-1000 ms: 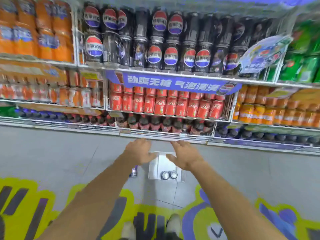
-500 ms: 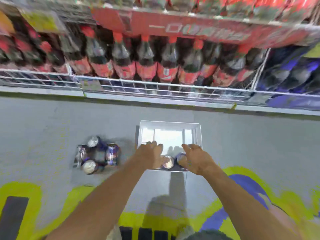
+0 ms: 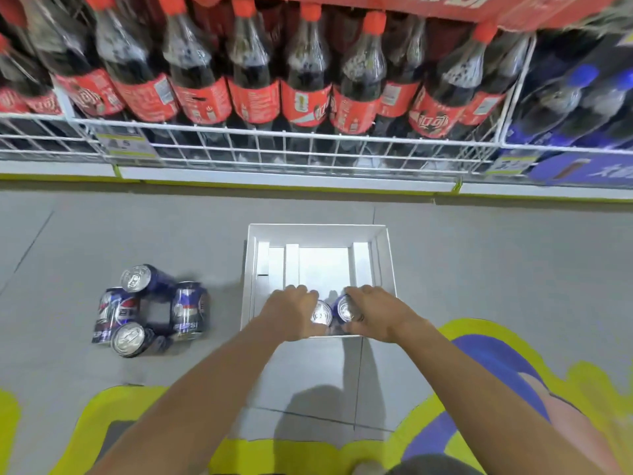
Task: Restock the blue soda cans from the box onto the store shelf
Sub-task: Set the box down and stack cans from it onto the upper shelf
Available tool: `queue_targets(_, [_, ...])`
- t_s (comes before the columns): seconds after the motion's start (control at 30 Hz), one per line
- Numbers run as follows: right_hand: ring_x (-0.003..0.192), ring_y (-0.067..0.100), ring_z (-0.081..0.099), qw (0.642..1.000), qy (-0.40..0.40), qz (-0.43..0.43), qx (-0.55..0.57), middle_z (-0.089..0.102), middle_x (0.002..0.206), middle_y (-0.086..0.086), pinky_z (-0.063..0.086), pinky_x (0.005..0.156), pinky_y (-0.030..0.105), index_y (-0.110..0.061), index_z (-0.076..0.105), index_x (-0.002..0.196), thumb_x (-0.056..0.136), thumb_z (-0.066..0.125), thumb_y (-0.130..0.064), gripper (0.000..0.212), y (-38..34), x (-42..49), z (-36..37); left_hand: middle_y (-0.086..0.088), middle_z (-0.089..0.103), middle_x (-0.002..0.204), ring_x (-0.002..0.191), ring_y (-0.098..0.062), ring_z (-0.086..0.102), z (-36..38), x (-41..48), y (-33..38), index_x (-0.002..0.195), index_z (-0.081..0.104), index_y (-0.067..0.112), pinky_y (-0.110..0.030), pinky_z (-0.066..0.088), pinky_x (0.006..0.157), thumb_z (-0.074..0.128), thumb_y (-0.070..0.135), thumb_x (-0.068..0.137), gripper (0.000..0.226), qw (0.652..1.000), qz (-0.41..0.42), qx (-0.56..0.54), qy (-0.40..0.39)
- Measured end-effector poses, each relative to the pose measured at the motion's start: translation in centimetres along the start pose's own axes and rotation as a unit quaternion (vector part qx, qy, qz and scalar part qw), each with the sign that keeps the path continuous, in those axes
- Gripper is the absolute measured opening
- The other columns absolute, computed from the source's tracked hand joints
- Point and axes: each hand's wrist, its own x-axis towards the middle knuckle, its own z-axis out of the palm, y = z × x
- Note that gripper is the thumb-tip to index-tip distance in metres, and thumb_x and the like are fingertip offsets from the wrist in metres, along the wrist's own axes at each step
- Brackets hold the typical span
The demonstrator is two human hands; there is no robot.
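Fingers (image 3: 298, 291) on left hand (image 3: 294, 313) and right hand (image 3: 374, 311) wrap the two Pepsi cans (image 3: 321, 317) in the white box (image 3: 318, 230). Pickup step, I'd say; next, lift both clear toward the shelf (image 3: 308, 132).

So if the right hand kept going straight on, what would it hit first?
The right hand grips a blue can; pushing on, that can would likely bump the neighbouring can in the left hand, though depth is unclear.

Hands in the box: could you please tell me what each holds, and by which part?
Left hand grips the left can, right hand the right can, each round its side just below the top rim.
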Motion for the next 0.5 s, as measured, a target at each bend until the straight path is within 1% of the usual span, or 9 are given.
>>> queue_targets(0.07, [0.109, 0.030, 0.060, 1.000, 0.008, -0.013, 0.002, 0.064, 0.117, 0.007, 0.052, 0.090, 0.044, -0.018, 0.054, 0.125, 0.081, 0.075, -0.051, 0.059, 0.5, 0.7, 0.6, -0.007, 0.066, 0.101, 0.094, -0.031, 0.063, -1.0, 0.6, 0.1, 0.106, 0.068, 0.012, -0.041, 0.053, 0.080, 0.043, 0.080, 0.063, 0.083, 0.997, -0.031, -0.005, -0.064])
queue_targets(0.1, [0.109, 0.030, 0.060, 1.000, 0.010, -0.020, 0.005, 0.065, 0.119, 0.007, 0.051, 0.090, 0.043, -0.017, 0.054, 0.127, 0.081, 0.075, -0.050, 0.060, 0.7, 1.0, 0.8, -0.004, 0.065, 0.104, 0.098, -0.027, 0.061, -1.4, 0.9, 0.0, 0.107, 0.066, 0.016, -0.040, 0.052, 0.084, 0.051, 0.078, 0.065, 0.076, 0.995, -0.046, -0.008, -0.092])
queue_targets(0.17, [0.106, 0.029, 0.063, 0.999, 0.021, -0.026, 0.014, 0.068, 0.116, 0.005, 0.052, 0.088, 0.041, -0.017, 0.056, 0.126, 0.080, 0.074, -0.051, 0.060, 1.1, 1.7, 0.9, 0.002, 0.066, 0.099, 0.094, -0.023, 0.061, -2.0, 1.8, -0.4, 0.098, 0.066, 0.022, -0.037, 0.053, 0.081, 0.068, 0.068, 0.066, 0.057, 0.990, -0.064, -0.041, -0.122])
queue_targets(0.2, [0.103, 0.030, 0.064, 0.999, 0.035, -0.025, 0.023, 0.069, 0.113, 0.004, 0.053, 0.086, 0.041, -0.018, 0.056, 0.125, 0.079, 0.073, -0.052, 0.060, 1.2, 2.1, 1.0, 0.002, 0.067, 0.097, 0.092, -0.023, 0.063, -2.2, 2.3, -0.7, 0.095, 0.066, 0.022, -0.037, 0.054, 0.080, 0.069, 0.066, 0.065, 0.052, 0.989, -0.069, -0.064, -0.117])
queue_targets(0.27, [0.106, 0.031, 0.065, 0.996, 0.071, -0.013, 0.054, 0.070, 0.114, 0.005, 0.054, 0.087, 0.041, -0.018, 0.052, 0.133, 0.080, 0.073, -0.048, 0.064, 1.3, 2.8, 1.3, 0.000, 0.071, 0.097, 0.093, -0.025, 0.066, -2.6, 3.1, -1.5, 0.094, 0.067, 0.021, -0.039, 0.055, 0.082, 0.061, 0.061, 0.066, 0.049, 0.985, -0.100, -0.123, -0.060])
queue_targets(0.33, [0.113, 0.031, 0.063, 0.988, 0.115, 0.012, 0.101, 0.069, 0.121, 0.006, 0.051, 0.089, 0.036, -0.018, 0.049, 0.141, 0.081, 0.074, -0.042, 0.069, 1.2, 3.3, 1.8, -0.002, 0.072, 0.098, 0.093, -0.027, 0.067, -2.7, 3.4, -2.2, 0.098, 0.068, 0.021, -0.039, 0.056, 0.084, 0.060, 0.056, 0.065, 0.049, 0.968, -0.151, -0.201, -0.005])
queue_targets(0.4, [0.115, 0.028, 0.063, 0.978, 0.143, 0.033, 0.145, 0.069, 0.124, 0.003, 0.044, 0.084, 0.029, -0.020, 0.048, 0.144, 0.080, 0.076, -0.042, 0.072, 1.0, 3.6, 2.3, -0.001, 0.072, 0.097, 0.091, -0.024, 0.068, -2.2, 3.3, -2.3, 0.102, 0.067, 0.022, -0.039, 0.057, 0.084, 0.072, 0.051, 0.061, 0.050, 0.944, -0.174, -0.280, 0.014])
queue_targets(0.47, [0.108, 0.023, 0.065, 0.967, 0.161, 0.044, 0.190, 0.071, 0.116, -0.001, 0.040, 0.080, 0.027, -0.021, 0.053, 0.138, 0.079, 0.078, -0.046, 0.069, 1.0, 4.0, 2.8, 0.001, 0.072, 0.095, 0.090, -0.023, 0.069, -1.2, 3.2, -2.0, 0.102, 0.066, 0.023, -0.041, 0.058, 0.084, 0.081, 0.044, 0.056, 0.053, 0.923, -0.186, -0.336, 0.037])
queue_targets(0.5, [0.104, 0.020, 0.066, 0.960, 0.168, 0.049, 0.216, 0.071, 0.111, -0.004, 0.042, 0.079, 0.027, -0.021, 0.055, 0.133, 0.079, 0.079, -0.048, 0.064, 1.1, 4.2, 3.0, 0.003, 0.072, 0.094, 0.090, -0.023, 0.070, -0.6, 3.2, -1.8, 0.102, 0.066, 0.025, -0.042, 0.058, 0.084, 0.082, 0.045, 0.052, 0.056, 0.913, -0.196, -0.353, 0.056])
